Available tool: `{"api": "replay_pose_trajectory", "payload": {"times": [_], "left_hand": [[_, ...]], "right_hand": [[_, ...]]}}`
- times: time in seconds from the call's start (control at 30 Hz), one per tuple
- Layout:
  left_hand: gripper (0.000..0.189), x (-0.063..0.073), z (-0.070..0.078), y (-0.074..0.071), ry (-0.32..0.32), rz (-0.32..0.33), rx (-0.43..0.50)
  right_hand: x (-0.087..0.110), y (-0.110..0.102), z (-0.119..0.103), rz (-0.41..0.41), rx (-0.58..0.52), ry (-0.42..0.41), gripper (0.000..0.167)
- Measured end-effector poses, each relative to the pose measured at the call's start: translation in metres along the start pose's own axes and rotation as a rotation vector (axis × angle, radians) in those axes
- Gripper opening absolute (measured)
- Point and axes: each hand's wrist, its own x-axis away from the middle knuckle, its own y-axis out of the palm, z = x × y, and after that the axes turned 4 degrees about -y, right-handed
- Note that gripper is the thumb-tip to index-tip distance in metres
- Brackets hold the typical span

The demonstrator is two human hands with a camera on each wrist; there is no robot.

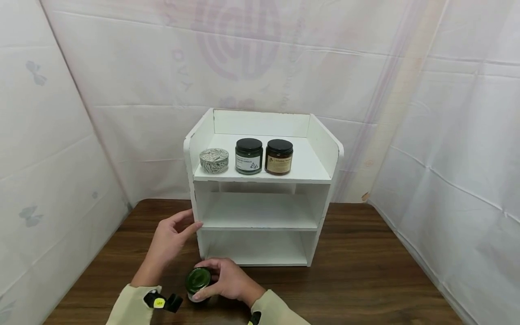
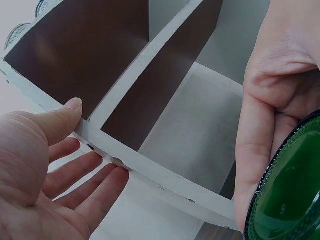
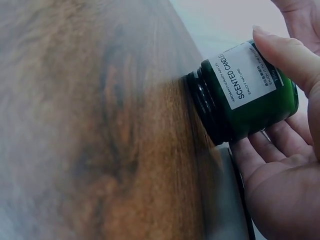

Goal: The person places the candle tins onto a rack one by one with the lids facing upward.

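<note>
My right hand grips a green glass candle jar low over the brown table, in front of the white shelf's lower left corner. The jar is upside down, its glass base facing up. In the right wrist view, the white "Scented Candles" label shows, with the black lid towards the wood. My left hand touches the left side panel of the white shelf unit. Its thumb rests at the front edge near the middle board, and the fairly straight fingers lie along the outer side.
On the top board stand a round patterned tin, a dark green candle jar and an amber candle jar, both with black lids. The brown wooden table extends right of the shelf. White cloth walls surround it.
</note>
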Motion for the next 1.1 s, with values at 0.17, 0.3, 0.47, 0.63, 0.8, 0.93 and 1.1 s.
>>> {"api": "replay_pose_trajectory", "payload": {"times": [0.17, 0.3, 0.47, 0.63, 0.8, 0.93, 1.1], "left_hand": [[0.050, 0.0000, 0.0005, 0.0000, 0.001, 0.005, -0.012], [0.049, 0.0000, 0.0015, -0.0003, 0.006, 0.004, -0.006], [0.050, 0.0002, 0.0018, -0.0005, 0.015, 0.001, -0.001], [0.050, 0.0006, 0.0013, -0.0001, 0.000, 0.001, 0.001], [0.050, 0.0001, 0.0004, 0.0004, -0.001, -0.006, 0.007], [0.050, -0.0004, 0.0002, -0.0002, 0.002, -0.006, 0.008], [0.051, 0.0002, 0.0012, -0.0006, -0.004, -0.006, -0.004]], "right_hand": [[0.0000, -0.0002, -0.0007, -0.002, -0.007, -0.002, 0.049], [0.0002, 0.0000, -0.0014, -0.002, -0.020, 0.001, 0.049], [0.0009, 0.0002, -0.0021, -0.003, -0.036, -0.001, 0.050], [0.0013, 0.0005, -0.0023, -0.002, -0.037, 0.008, 0.049], [0.0012, 0.0008, -0.0012, 0.002, -0.033, 0.018, 0.049], [0.0008, 0.0002, -0.0010, -0.003, -0.032, 0.018, 0.050], [0.0013, 0.0007, -0.0010, -0.009, -0.046, 0.005, 0.049]]}}
